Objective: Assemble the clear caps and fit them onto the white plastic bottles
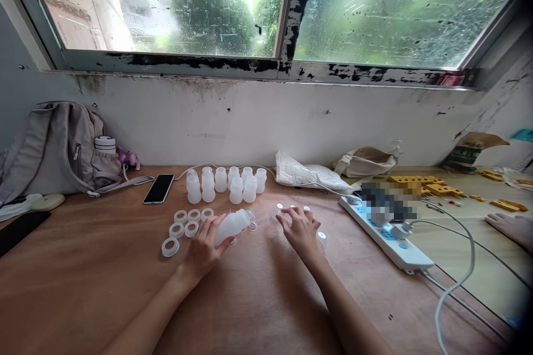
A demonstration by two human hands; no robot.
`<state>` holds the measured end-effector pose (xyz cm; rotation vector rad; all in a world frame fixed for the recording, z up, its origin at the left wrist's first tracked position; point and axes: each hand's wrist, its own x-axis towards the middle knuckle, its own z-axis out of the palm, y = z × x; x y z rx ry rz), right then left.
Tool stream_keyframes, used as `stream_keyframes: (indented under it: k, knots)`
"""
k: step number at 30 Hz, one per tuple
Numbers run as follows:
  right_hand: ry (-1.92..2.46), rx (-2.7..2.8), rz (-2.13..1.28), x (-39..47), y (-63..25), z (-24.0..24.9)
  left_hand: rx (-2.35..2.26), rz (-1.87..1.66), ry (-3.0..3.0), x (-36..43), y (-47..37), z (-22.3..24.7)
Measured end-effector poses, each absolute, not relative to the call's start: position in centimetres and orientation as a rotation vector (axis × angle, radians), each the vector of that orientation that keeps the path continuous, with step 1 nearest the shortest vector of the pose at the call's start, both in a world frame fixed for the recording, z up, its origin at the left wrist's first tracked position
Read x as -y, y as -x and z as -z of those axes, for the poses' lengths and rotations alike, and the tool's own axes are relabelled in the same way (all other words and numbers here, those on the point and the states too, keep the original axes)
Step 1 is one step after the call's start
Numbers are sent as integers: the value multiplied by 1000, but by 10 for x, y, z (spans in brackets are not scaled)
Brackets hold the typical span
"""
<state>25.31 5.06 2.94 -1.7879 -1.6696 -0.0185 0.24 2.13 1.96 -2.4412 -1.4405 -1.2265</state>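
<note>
My left hand (202,247) is wrapped round a translucent white plastic bottle (231,226), tilted with its neck to the right. Just beyond and below that neck lie several thin clear rings (252,226). White ring-shaped collars (170,247) are laid out on the table to the left of this hand. Over on the right, my right hand (300,228) reaches down among small clear pieces with white centres (321,237). Its fingers are curled together, and what they pinch, if anything, is hidden. More bottles of the same kind (236,189) stand upright in rows behind.
A phone (159,188) and a grey backpack (69,147) are at the left. White plastic packaging (308,173) and a cloth bag (366,162) lie along the wall. A power strip (385,236) with looping cables edges the right side. Another person's hand (510,228) rests beyond, near yellow parts (443,188).
</note>
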Motion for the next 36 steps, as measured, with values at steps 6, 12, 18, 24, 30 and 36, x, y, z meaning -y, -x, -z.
stream_keyframes:
  k: [6, 12, 18, 24, 30, 36]
  knots:
    - [1201, 1297, -613, -44, -241, -38, 1426, 1207, 2418, -22, -1, -17]
    - [1125, 1307, -803, -38, -225, -33, 1412, 1174, 2455, -23, 0, -14]
    - [1109, 1355, -856, -34, -215, -32, 1390, 1154, 2508, -23, -1, -13]
    - [1064, 1327, -936, -31, -211, -30, 1343, 1144, 2545, -22, 0, -13]
    - [951, 1008, -1469, -36, -214, -31, 1223, 1124, 2721, -18, 0, -19]
    - [874, 952, -1878, -33, -211, -37, 1092, 1053, 2876, -12, -2, -23]
